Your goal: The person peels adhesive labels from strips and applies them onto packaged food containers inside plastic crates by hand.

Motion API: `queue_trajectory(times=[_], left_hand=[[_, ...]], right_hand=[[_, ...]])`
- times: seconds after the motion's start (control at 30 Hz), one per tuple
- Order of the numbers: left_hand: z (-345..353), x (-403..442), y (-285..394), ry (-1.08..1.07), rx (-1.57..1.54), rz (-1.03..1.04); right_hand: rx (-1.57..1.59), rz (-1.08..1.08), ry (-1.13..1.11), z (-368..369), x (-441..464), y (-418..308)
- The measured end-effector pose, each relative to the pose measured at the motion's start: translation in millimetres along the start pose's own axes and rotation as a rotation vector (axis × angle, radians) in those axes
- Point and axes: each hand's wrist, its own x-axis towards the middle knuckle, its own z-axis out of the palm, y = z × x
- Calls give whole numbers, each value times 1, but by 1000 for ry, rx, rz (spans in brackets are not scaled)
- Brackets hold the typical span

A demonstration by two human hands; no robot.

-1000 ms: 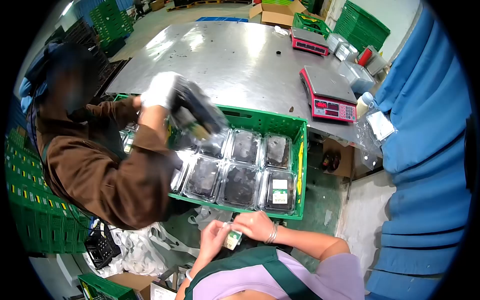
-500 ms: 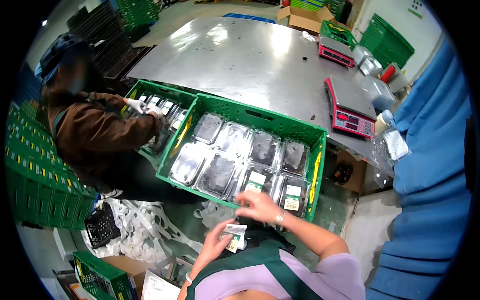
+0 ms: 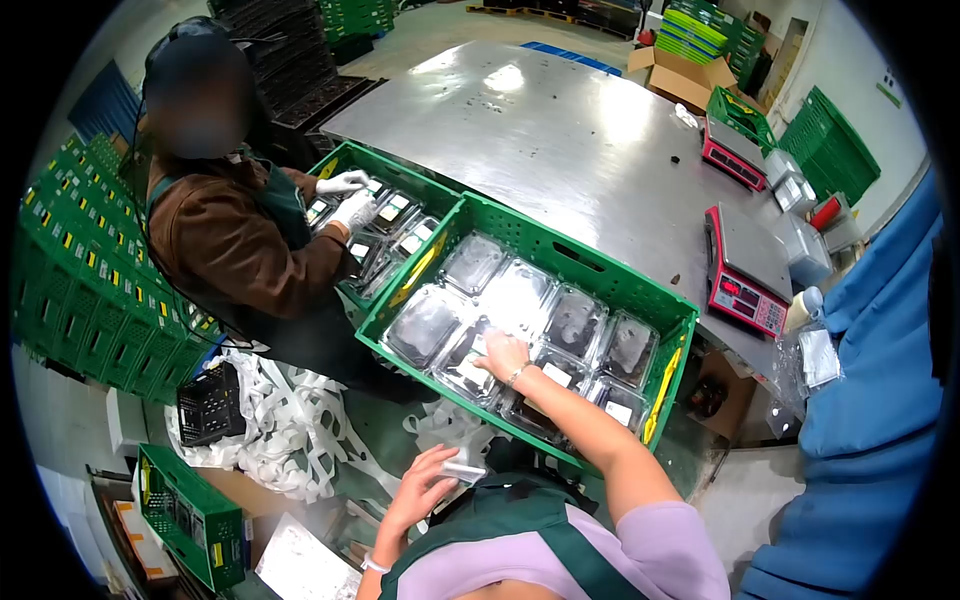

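Observation:
My left hand (image 3: 418, 492) is closed on a small stack of white labels (image 3: 463, 470), seen nearly edge-on in front of my apron. My right hand (image 3: 505, 357) reaches into a green crate (image 3: 575, 250), its bent fingers down at the lid of a clear plastic clamshell box (image 3: 462, 378) in the near row. A pale patch shows by those fingertips, but what they hold is hidden. Two rows of these lidded boxes, with dark contents, fill the crate. White labels sit on a near-row box (image 3: 556, 372) and the one at the right corner (image 3: 618, 412), partly behind my forearm.
At left, a co-worker (image 3: 225, 225) in white gloves handles labelled boxes in an adjoining green crate (image 3: 345, 160). A metal table (image 3: 560, 120) holds two red scales (image 3: 745, 290). White strip waste (image 3: 290, 430) and a black basket (image 3: 210, 405) lie on the floor.
My right hand has moved forward and left, from the crate's near edge onto an unlabelled near-row box. My left hand has dropped slightly, tilting the labels. The view has shifted.

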Motion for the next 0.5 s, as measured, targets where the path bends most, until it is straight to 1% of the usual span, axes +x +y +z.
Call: queue_trajectory(times=[0.03,0.1,0.17,0.2,0.23,0.3,0.37,0.43,0.47,0.5], left_hand=[[1,-3,-7,28,-28,-52],[9,-11,-19,131,-556,-509],[17,-5,-3,336,-646,-343],[19,0,-3,389,-537,-288],[18,-1,-10,395,-543,-290],[13,2,-23,329,-394,-321],[8,0,-24,379,-516,-376],[-2,-1,-21,417,-621,-406],[-6,-3,-21,416,-359,-427],[-9,-10,-29,355,-121,-367]], right_hand=[[-23,-19,97,-10,-4,-4],[13,-154,210,-37,-20,-20],[267,-378,94,-60,-53,-45],[369,-460,-30,-62,-69,-53],[470,-540,-155,-63,-84,-62],[397,-575,-257,-68,-101,-83],[385,-605,-258,-59,-96,-92],[604,-518,-84,-45,-67,-96],[592,-469,14,-36,-42,-95],[578,-416,112,-26,-14,-91]])
